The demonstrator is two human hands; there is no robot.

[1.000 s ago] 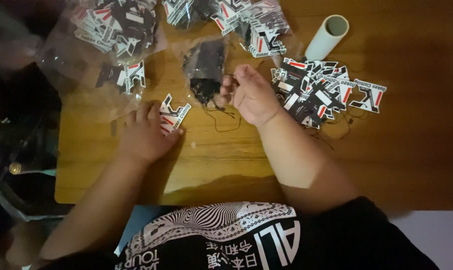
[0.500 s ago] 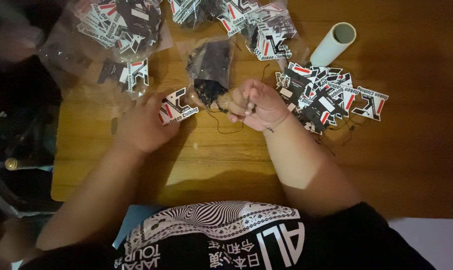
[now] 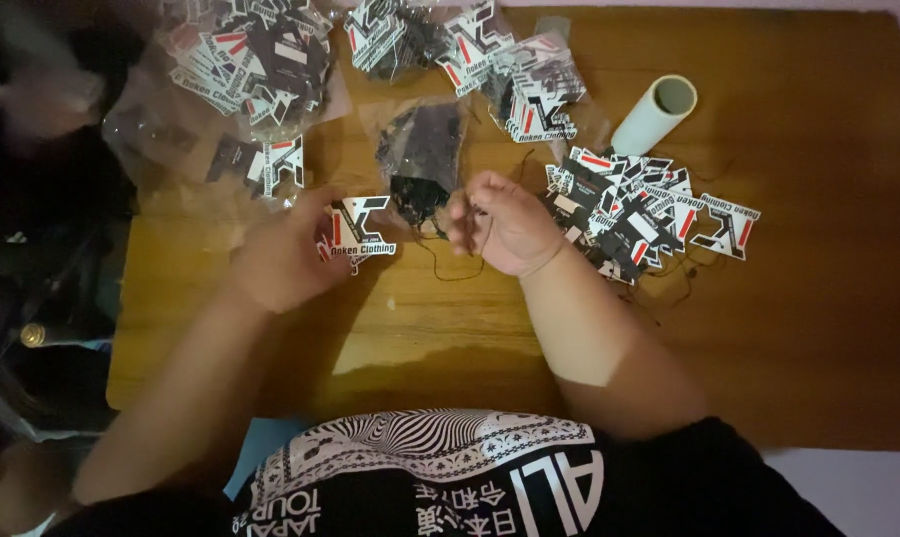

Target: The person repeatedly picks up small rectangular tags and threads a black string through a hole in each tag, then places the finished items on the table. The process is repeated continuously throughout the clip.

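Tabletop [image 3: 818, 328]: wooden, brown, carrying everything listed.

Far left: clear bag [image 3: 241, 60] of cut-out card tags, black, white and red, lying flat with its mouth toward the person. Loose tags [image 3: 271, 164] lie just near of it, still under plastic.

Left hand [image 3: 286, 259]: grip closed on one tag [image 3: 362, 227], thumb and fingers pinching its left edge. The tag is held face up, just above the tabletop and beside the right hand, probably so that the punched end is presented toward it.

Centre, far: small clear bag [image 3: 422, 149] of black strings, open end nearest the hands, likely kept there for a short reach. A second bag of tags [image 3: 395, 40] lies far of it, a third [image 3: 529, 94] to its right.

Right hand [image 3: 504, 224]: grip nearly closed, fingertips pinched on a thin black string [image 3: 450, 268], which trails down in a loop onto the tabletop. The hand is just right of the held tag, apart from it.

Right: heap of tags [image 3: 629, 204], unbagged, overlapping, with strings seemingly attached and trailing; it touches the right wrist, apparently a pile kept apart from the bagged stock. One tag [image 3: 723, 224] lies at its right edge.

Far right: pale cardboard tube [image 3: 654, 114], lying tilted, just far of the heap.

Near edge: person's black printed shirt [image 3: 420, 477].
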